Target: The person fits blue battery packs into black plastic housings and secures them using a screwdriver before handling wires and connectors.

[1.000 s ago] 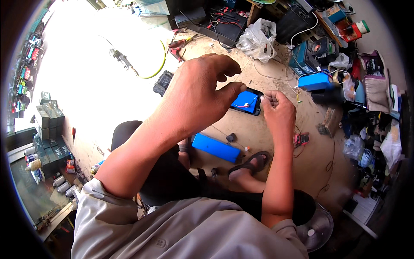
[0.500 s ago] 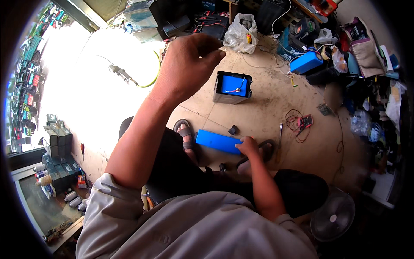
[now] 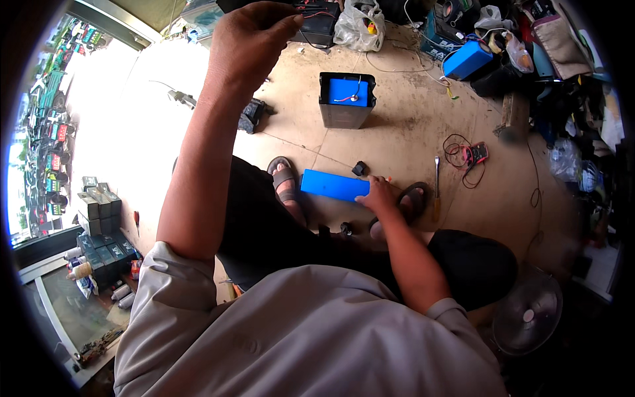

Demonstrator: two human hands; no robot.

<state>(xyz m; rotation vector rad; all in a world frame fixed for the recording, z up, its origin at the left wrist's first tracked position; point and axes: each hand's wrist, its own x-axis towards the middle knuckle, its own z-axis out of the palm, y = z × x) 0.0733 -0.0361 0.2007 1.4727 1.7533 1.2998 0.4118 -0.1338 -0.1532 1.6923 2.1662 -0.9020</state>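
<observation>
A long blue shrink-wrapped battery pack (image 3: pixel 334 185) lies at a slant on the floor between my sandalled feet. My right hand (image 3: pixel 378 194) grips its right end, thumb on top. My left hand (image 3: pixel 254 43) is raised high at the upper left, fingers curled and thumb close to them; what they hold, if anything, is hidden. Further off stands an open dark case (image 3: pixel 347 118) with a second blue pack (image 3: pixel 348 90) inside, a connector and thin wires on top. A small black block (image 3: pixel 359 168) lies just beyond the long pack.
To the right lie a screwdriver (image 3: pixel 436 188) and a red multimeter (image 3: pixel 475 153) with coiled leads. Another blue pack (image 3: pixel 467 59) sits among clutter at the far right. A fan (image 3: pixel 528 316) stands near right; stacked grey boxes (image 3: pixel 99 205) are at left, a plastic bag (image 3: pixel 359 25) behind.
My left hand has moved up and to the left in view. My right hand stays on the long pack's end. The view has shifted, and a dark object beside my left forearm now shows.
</observation>
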